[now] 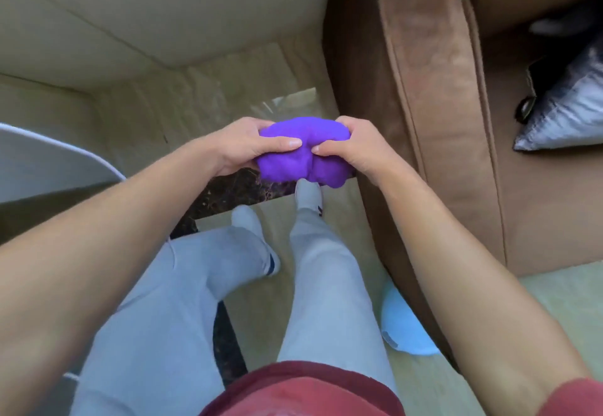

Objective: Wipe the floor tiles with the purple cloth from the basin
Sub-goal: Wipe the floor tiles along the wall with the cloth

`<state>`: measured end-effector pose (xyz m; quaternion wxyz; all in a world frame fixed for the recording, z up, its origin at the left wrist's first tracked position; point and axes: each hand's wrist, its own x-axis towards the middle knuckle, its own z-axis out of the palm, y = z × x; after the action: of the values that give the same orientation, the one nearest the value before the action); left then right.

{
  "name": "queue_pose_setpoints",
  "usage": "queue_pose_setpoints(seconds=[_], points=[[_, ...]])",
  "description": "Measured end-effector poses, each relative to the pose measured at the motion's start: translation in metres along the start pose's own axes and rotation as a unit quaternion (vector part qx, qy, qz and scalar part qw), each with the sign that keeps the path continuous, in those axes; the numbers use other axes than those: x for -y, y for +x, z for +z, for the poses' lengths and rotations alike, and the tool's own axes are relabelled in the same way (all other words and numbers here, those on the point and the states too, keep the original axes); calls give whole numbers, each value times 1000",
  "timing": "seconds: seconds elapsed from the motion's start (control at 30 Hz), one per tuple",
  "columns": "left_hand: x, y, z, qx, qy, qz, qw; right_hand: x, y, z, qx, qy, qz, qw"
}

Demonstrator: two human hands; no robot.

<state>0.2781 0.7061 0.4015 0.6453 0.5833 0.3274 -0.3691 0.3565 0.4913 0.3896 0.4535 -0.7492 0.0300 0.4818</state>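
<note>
A bunched purple cloth point(303, 154) is held in the air at waist height, above my feet. My left hand point(241, 144) grips its left side, thumb pressed across the top. My right hand point(355, 146) grips its right side, fingers dug into the fabric. Both hands squeeze the cloth into a tight wad. Below it lie glossy beige floor tiles point(202, 89) with a dark marbled border strip point(228, 193). No basin is clearly recognisable; a blue rounded object point(404, 327) sits on the floor by my right leg.
A brown sofa point(440, 105) fills the right side, with a silver cushion point(567, 108) on it. A beige wall point(130, 17) runs along the far side. A white rounded object point(49, 164) stands at the left edge. My legs in grey trousers stand on the tiles.
</note>
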Motion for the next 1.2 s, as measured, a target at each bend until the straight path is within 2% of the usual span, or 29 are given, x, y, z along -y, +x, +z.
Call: queue_pose_setpoints(seconds=[0.1,0.2,0.27,0.43,0.57,0.67,0.73,0.8,0.87,0.9,0.97,1.0,1.07,1.13,1.2], points=[[8,61,-36,-45,-17,-3,999,7,74,14,-1,-37,8,999],[13,126,-69,-85,11,12,996,3,151,26,-14,-55,6,998],[18,175,-88,-104,37,28,994,-8,205,32,-29,-75,-3,997],[60,319,-142,-209,111,80,968,-59,365,57,-39,-173,-27,984],[100,428,-177,-235,153,92,955,-102,480,67,-88,-266,-71,957],[122,485,-200,-252,126,119,952,-122,537,76,-138,-318,-106,932],[134,503,-211,-267,155,133,942,-129,555,84,-175,-375,-122,902],[145,510,-220,-306,191,157,919,-132,554,96,-254,-414,-150,861],[152,507,-226,-339,214,177,899,-132,538,112,-308,-438,-232,812],[156,502,-228,-350,231,183,890,-133,530,122,-294,-445,-268,802],[170,489,-232,-367,296,188,861,-143,517,146,-196,-462,-282,818],[177,481,-235,-374,337,183,844,-147,513,154,-142,-483,-257,825],[201,464,-243,-370,416,149,817,-155,519,154,-75,-545,-193,813],[231,451,-254,-363,469,97,799,-153,535,132,-84,-570,-150,803],[260,435,-264,-383,457,25,802,-143,549,100,-143,-547,-103,818]])
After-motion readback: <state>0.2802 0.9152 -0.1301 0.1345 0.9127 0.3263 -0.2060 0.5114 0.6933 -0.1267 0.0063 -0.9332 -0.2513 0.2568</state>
